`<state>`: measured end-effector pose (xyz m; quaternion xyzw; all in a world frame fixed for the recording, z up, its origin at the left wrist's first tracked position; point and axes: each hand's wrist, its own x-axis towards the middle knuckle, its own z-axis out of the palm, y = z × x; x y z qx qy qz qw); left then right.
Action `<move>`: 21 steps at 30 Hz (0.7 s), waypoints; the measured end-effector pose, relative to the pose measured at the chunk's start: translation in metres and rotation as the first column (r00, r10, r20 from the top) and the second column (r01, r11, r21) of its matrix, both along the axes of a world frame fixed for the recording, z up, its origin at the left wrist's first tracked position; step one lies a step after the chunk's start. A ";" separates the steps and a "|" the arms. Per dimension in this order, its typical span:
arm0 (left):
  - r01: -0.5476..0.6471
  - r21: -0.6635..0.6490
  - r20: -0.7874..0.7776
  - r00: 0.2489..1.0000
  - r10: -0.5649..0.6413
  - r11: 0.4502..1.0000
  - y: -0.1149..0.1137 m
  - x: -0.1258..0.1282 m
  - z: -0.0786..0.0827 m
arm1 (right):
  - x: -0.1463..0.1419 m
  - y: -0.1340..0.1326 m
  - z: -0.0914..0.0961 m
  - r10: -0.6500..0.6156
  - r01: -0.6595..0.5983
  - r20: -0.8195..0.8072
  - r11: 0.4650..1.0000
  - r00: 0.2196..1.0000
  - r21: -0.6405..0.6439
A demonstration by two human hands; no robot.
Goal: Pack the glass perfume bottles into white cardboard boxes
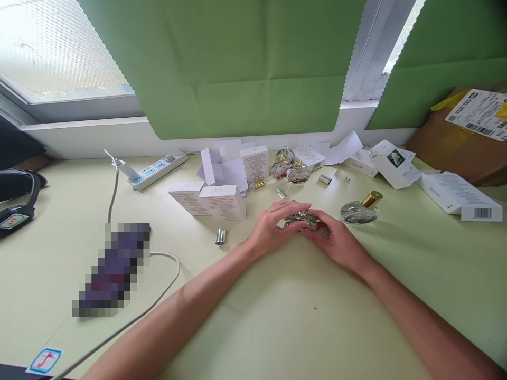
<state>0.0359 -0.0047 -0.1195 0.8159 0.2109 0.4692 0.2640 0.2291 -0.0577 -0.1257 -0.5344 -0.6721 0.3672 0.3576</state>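
Observation:
Both hands close around one round glass perfume bottle (300,217) at the middle of the table. My left hand (273,227) grips its left side, thumb in front and fingers over the top. From the right, my right hand (335,237) holds the same bottle with its fingers at the edge. The bottle's neck shows between the fingers, without a tall cap on it. Just right of the hands, another perfume bottle (358,212) lies tilted, with a gold cap (372,199). A silver cap (221,236) stands to the left, and a second silver cap (281,193) lies behind my left hand.
Several perfume bottles (298,173) cluster at the back beside white boxes (254,163). More cartons (396,163) lie back right, before a brown cardboard box (455,142). A power strip (158,171), a white cable (158,309) and a pixelated dark object (114,269) occupy the left.

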 end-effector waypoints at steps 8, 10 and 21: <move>-0.013 0.087 -0.078 0.997 0.020 0.996 0.003 -0.005 -0.005 | 0.001 -0.001 0.000 0.009 -0.009 0.015 1.000 1.000 -0.001; -0.016 0.091 -0.092 0.995 0.024 0.996 0.003 -0.005 -0.005 | 0.001 0.000 0.000 0.013 -0.013 0.011 1.000 1.000 0.007; -0.002 0.075 -0.116 0.993 0.011 0.997 0.004 -0.005 -0.002 | -0.002 0.000 0.002 0.013 -0.012 -0.009 1.000 1.000 0.021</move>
